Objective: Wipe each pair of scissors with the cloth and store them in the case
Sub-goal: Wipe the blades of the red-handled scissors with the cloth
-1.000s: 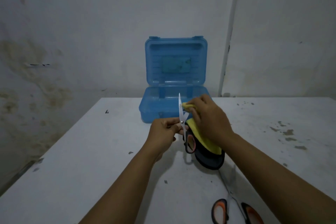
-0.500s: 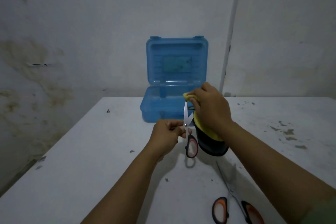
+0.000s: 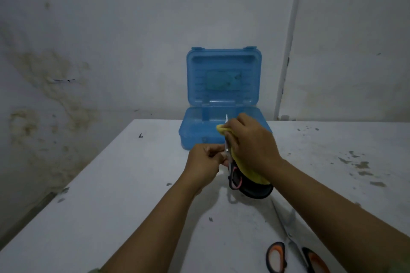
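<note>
My left hand [image 3: 205,159] grips a pair of scissors [image 3: 228,150] near the pivot, holding them upright with the blade tip up and the dark red-lined handle hanging down. My right hand [image 3: 250,144] presses a yellow cloth with a dark underside [image 3: 253,176] against the blade, just under its tip. Behind both hands an open blue plastic case [image 3: 221,104] stands on the white table [image 3: 111,195], lid upright; I cannot see into it. A second pair of scissors [image 3: 292,248] with orange and black handles lies flat at the near right, partly under my right forearm.
The table is white with dark specks and stains, more of them to the right [image 3: 359,166]. A stained wall stands close behind the case. The table's left edge drops off to a dark floor.
My right hand keeps rubbing the cloth along the upright blade, shifting up and down near its tip. My left hand still holds the scissors. The second pair has not moved.
</note>
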